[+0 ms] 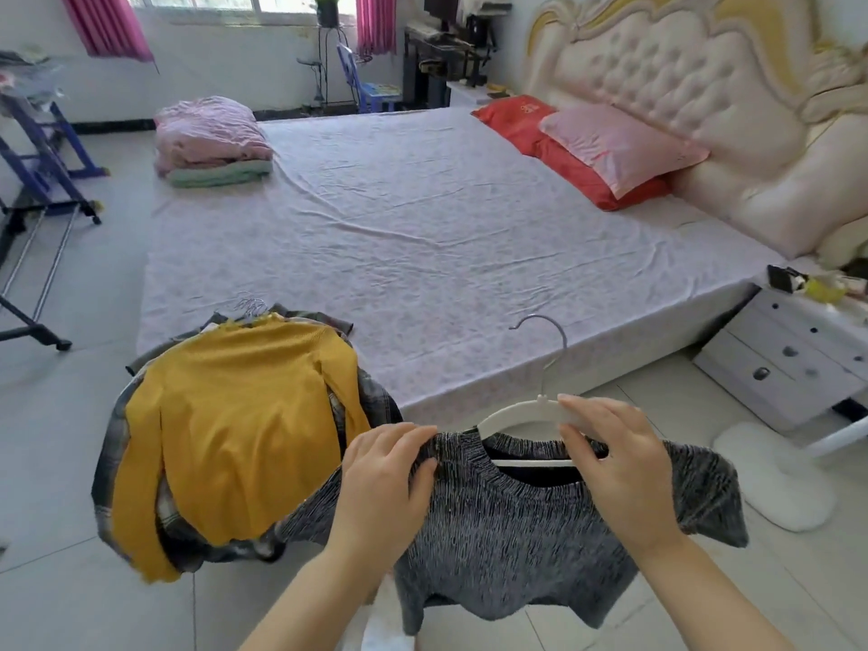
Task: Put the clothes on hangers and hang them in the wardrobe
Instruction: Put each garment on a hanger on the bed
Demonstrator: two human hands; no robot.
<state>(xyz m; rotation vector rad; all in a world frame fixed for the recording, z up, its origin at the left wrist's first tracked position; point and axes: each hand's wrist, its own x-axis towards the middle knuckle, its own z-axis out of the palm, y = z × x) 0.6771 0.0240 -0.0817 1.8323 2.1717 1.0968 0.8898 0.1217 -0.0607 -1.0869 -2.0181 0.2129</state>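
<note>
1. The grey knitted top point(512, 523) hangs on a white hanger point(514, 414), held up in the air in front of the person, over the tiled floor just off the near corner of the bed point(422, 227).
2. Both ends of the hanger are hidden, one inside the top's shoulder and the other under the right hand. Only its middle, its lower bar in the neck opening and its metal hook point(545, 327) show.
3. The left hand point(387, 476) pinches the top's left shoulder seam, fingers curled over the fabric and thumb against it.
4. The right hand point(615, 467) clasps the hanger's right arm together with the top's shoulder, fingers over the white plastic and thumb on the collar.
5. Both forearms rise from the bottom edge, which cuts them off.
6. To the left, a yellow top point(235, 429) lies on a pile of plaid garments point(110, 472). What bears the pile is hidden.
7. Thin wire hooks point(251, 305) show behind the pile, too tangled to count.
8. At the right edge is a white nightstand point(789, 359), partly cut off.
</note>
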